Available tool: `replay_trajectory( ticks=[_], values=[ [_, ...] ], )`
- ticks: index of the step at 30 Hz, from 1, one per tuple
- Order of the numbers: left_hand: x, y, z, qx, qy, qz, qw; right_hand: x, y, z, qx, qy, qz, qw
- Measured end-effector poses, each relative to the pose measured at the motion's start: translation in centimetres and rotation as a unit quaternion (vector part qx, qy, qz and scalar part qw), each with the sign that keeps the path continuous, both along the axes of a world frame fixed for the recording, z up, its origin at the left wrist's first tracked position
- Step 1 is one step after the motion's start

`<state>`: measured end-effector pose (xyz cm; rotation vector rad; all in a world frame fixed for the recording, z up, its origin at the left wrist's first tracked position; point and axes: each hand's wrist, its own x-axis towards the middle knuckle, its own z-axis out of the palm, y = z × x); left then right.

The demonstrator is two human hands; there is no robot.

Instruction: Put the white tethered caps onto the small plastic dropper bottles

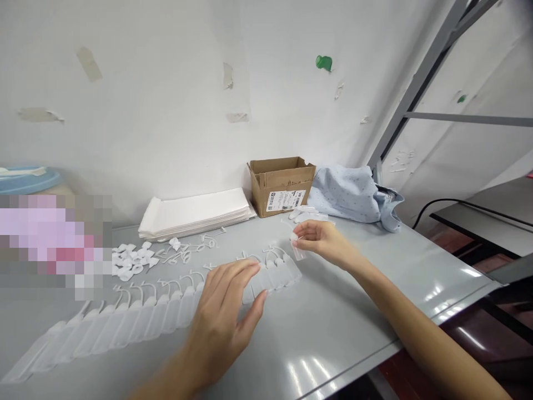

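Observation:
My right hand (320,240) pinches a small translucent sleeve (298,253) between thumb and fingers, just beyond the right end of a row. A thin white cord shows at the top of that sleeve. My left hand (227,314) hovers over or rests on the row, fingers apart; whether it touches cannot be told. The row (137,322) is made of several flat, translucent white sleeves lying side by side, each with a white cord curling from its top. Part of the row is hidden behind my left hand. Several loose sleeves (310,214) lie behind my right hand.
A pile of small white pieces (132,258) and loose white cords (185,253) lies behind the row. Farther back are a white paper stack (195,214), an open cardboard box (283,183) and a light blue cloth (345,194). A pixelated patch (45,239) covers the left side.

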<state>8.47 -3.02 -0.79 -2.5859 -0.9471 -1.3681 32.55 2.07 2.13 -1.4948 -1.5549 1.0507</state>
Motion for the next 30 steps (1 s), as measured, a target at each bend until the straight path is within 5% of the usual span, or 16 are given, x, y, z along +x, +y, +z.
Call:
replay_trajectory(
  ticks=[8, 30],
  values=[
    [-0.8, 0.1, 0.9, 0.008, -0.022, 0.035, 0.999, 1.2, 0.6, -0.6, -0.046, -0.083, 0.064, 0.993],
    [-1.2, 0.3, 1.5, -0.044, -0.048, 0.101, 0.993, 0.7, 0.5, -0.9, -0.073, -0.123, 0.085, 0.986]
  ],
)
